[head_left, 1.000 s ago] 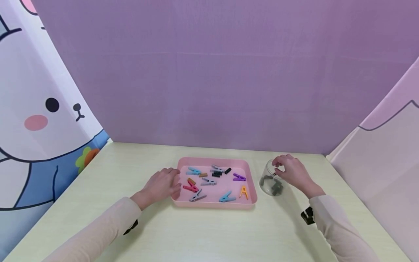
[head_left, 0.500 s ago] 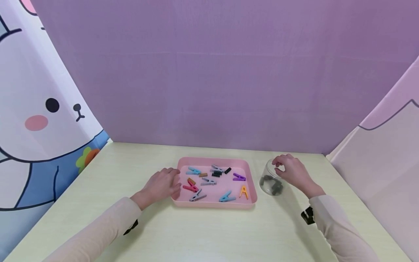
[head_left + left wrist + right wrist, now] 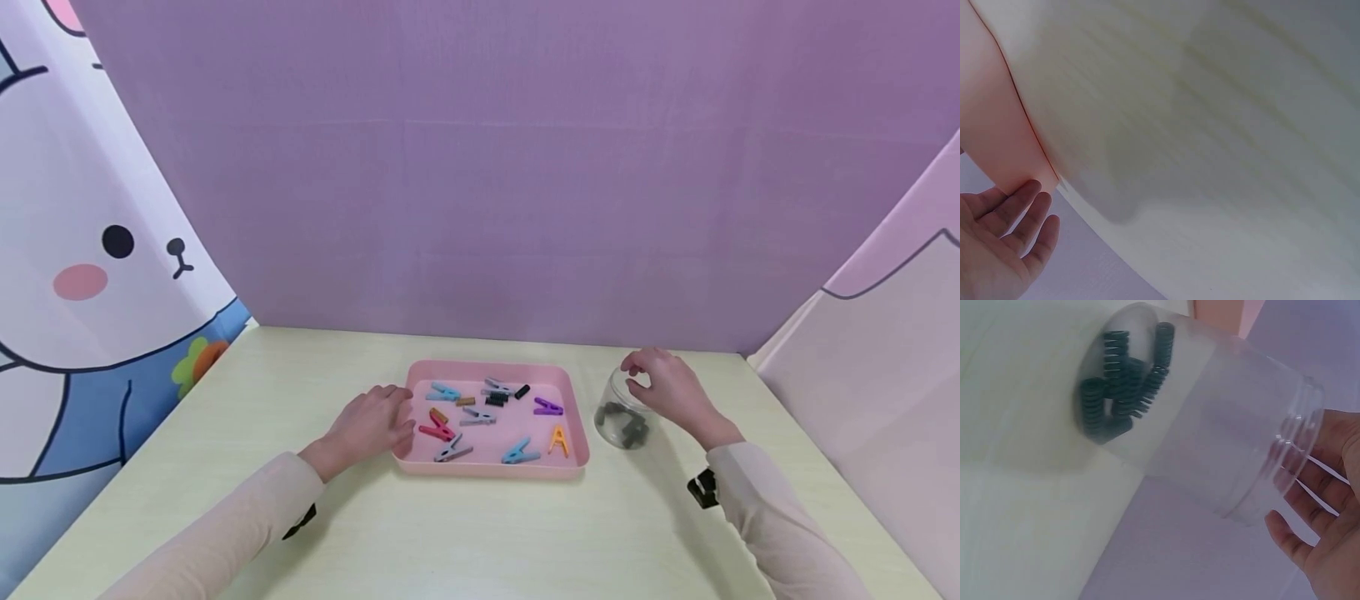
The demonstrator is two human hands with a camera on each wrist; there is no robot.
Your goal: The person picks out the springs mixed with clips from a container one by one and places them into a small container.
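My left hand [image 3: 369, 423] rests loosely at the left rim of the pink tray [image 3: 487, 470]. The left wrist view shows relaxed, slightly bent fingers [image 3: 1042, 240] beside the tray's outer wall. Inside the tray lie several clothespins, among them a purple one [image 3: 548, 407], a yellow one [image 3: 558, 440] and a red one [image 3: 437, 427]. Small black springs [image 3: 497, 400] and tan springs [image 3: 465, 401] lie among them. My right hand [image 3: 671, 392] is over the mouth of a clear jar [image 3: 1210, 425], loose fingers right at its rim. Several dark coil springs [image 3: 1124, 390] sit on the jar's bottom.
Tray and jar stand side by side on a pale wooden table [image 3: 480, 542]. A purple backdrop [image 3: 480, 167] rises behind it. Cartoon-printed cloth [image 3: 82, 208] hangs on the left, and another pale panel [image 3: 877, 375] stands to the right.
My right hand has shifted very slightly up and left at the jar's mouth. My left hand, the tray and its contents stay as they were.
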